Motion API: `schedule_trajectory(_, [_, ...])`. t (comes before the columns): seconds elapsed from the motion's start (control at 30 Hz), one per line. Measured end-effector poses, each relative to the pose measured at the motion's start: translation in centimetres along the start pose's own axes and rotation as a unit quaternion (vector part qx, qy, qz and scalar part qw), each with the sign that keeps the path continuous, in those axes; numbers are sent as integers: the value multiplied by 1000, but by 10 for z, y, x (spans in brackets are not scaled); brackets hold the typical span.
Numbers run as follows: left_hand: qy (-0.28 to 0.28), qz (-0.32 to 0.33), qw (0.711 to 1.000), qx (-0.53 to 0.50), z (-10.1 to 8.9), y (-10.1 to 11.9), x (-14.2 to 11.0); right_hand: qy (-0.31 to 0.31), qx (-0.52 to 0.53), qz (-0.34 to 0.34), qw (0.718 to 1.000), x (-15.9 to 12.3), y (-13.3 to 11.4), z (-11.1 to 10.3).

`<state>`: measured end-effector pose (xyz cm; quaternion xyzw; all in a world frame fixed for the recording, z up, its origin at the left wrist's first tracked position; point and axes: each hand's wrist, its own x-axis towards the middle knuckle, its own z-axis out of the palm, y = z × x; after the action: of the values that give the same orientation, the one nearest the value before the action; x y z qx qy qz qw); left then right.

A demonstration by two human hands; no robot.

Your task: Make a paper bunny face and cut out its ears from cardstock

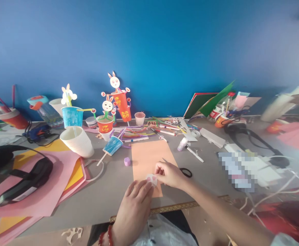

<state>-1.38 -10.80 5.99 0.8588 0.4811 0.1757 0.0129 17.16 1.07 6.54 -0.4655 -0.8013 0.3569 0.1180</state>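
Observation:
A small white paper piece with pink spots (151, 179) lies on the peach-coloured sheet (146, 153) in front of me. My left hand (138, 198) lies fairly flat, fingers stretched out, with its fingertips resting on the near side of that piece. From the right, my right hand (168, 173) pinches the piece's edge between thumb and fingers. Just beyond the right wrist, a black scissors handle (185, 172) shows on the table, with a thin tip poking out past the knuckles. The rest of the scissors is hidden by the hand.
Paper-cup rabbit figures (124, 106) stand at the back, near a blue cup (113, 146) on a stick. Markers, coloured stems and a small bottle (182, 144) lie beyond the sheet. Stacked white cups (77, 141) and pink paper (37, 177) are left; cables and a power strip (262, 171) right.

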Motion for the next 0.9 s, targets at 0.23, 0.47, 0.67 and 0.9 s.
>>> schedule_trajectory(0.23, [9, -10, 1000, -27, 2, -1, -1, 109, -124, -216, 962, -28, 4, 11])
schedule_trajectory(0.47, [15, -13, 999, -32, 1, -1, 0, 134, -187, -249, 941, -32, 9, 20])
schedule_trajectory(0.67, [12, -10, 1000, -16, 2, 0, -1, 163, -97, -239, 952, -29, 15, 18])
schedule_trajectory(0.9, [33, -5, 999, -42, -2, 0, 1, 138, -227, -218, 939, -35, 12, 29])
